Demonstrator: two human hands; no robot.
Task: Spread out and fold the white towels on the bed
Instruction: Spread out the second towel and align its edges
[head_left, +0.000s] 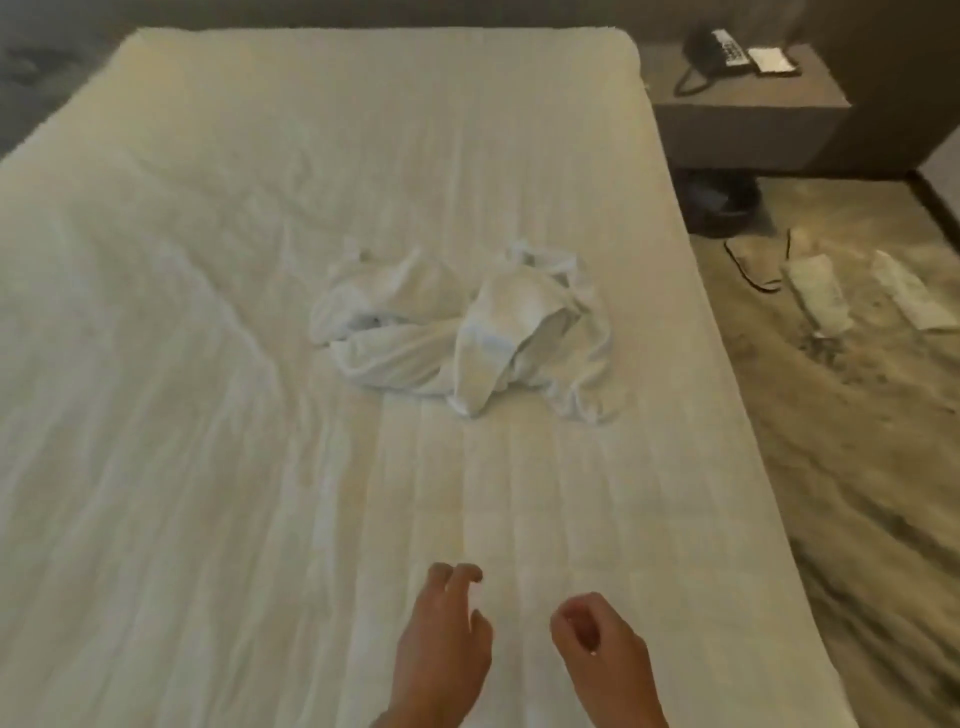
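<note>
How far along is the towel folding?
Nothing looks done: the towels lie crumpled in a heap on the bed. Nothing is in hand either: the left hand and right hand hover empty, short of the heap. All the spreading and folding is left.
</note>
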